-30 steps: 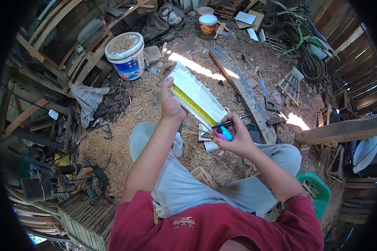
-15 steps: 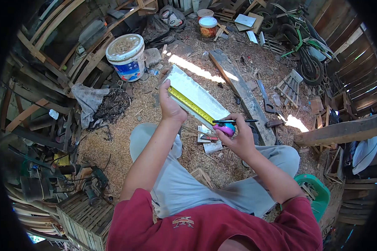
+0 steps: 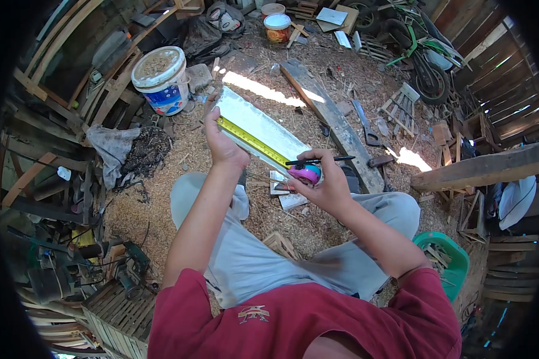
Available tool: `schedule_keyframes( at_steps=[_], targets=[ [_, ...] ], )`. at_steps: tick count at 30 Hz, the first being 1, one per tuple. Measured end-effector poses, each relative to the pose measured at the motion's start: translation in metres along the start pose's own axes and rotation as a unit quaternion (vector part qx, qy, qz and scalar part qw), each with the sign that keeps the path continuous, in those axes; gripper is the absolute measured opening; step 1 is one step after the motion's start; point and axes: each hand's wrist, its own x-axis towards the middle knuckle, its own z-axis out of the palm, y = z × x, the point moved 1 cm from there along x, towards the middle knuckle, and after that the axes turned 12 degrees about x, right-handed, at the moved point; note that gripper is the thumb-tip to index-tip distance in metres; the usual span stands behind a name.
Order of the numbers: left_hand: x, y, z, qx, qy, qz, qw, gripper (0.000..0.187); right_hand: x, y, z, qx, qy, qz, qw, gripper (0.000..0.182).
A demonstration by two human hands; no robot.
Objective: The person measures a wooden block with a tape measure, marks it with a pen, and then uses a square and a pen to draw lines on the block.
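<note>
A pale, flat board [image 3: 266, 122] is held slanting in front of me, its far end up to the left. My left hand [image 3: 226, 143] grips that end, with its thumb at the end of the yellow tape blade [image 3: 251, 139]. The blade lies drawn out along the board's near edge. In my right hand [image 3: 329, 184] is the pink and blue tape measure case [image 3: 305, 173], at the board's other end. A black pen [image 3: 335, 159] also sits between the fingers of this hand, pointing across the blade. The fingers under the board are hidden.
Sawdust covers the ground. Beyond the board lie a long plank [image 3: 335, 122], a handsaw [image 3: 365, 122] and a hammer [image 3: 382, 160]. A white bucket [image 3: 164, 90] stands at left, a green tub [image 3: 455, 266] at right. A thick beam [image 3: 479, 166] juts in from the right.
The whole view has shifted, so everything appears further left and slightly higher. Both hands keep their hold on the board, tape measure and pen, with the blade still drawn out.
</note>
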Motion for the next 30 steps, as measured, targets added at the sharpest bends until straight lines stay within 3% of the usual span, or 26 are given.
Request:
schedule_keyframes(
  at_steps=[7,10,13,16,19,22,28,30],
  targets=[
    [-0.003,0.001,0.003,0.025,-0.008,-0.004,1.0,0.058,0.002,-0.004,0.001,0.085,0.034,-0.043,0.995,0.07],
    [-0.005,0.0,0.005,0.025,-0.012,-0.003,1.0,0.058,0.006,-0.004,-0.002,0.078,0.039,-0.104,0.991,0.071],
    [-0.005,-0.001,0.005,0.029,-0.016,0.002,0.999,0.058,0.008,-0.002,-0.004,0.074,0.065,-0.149,0.984,0.067],
    [-0.003,-0.004,0.002,0.038,-0.029,0.005,0.999,0.058,0.01,-0.008,-0.008,0.068,0.069,-0.168,0.981,0.048],
    [-0.002,-0.004,0.001,0.041,-0.036,0.002,0.999,0.059,0.01,-0.009,-0.007,0.178,0.092,-0.163,0.966,0.024],
    [-0.005,-0.006,0.004,0.045,-0.026,-0.006,0.999,0.06,0.011,-0.004,-0.001,0.191,0.114,-0.229,0.947,0.032],
    [-0.006,-0.01,0.006,0.053,-0.025,0.006,0.998,0.059,0.013,-0.019,-0.013,0.094,0.048,-0.262,0.959,0.055],
    [-0.007,-0.012,0.006,0.05,-0.03,-0.009,0.998,0.058,0.017,-0.023,-0.012,0.087,0.036,-0.257,0.962,0.035]
  ],
)
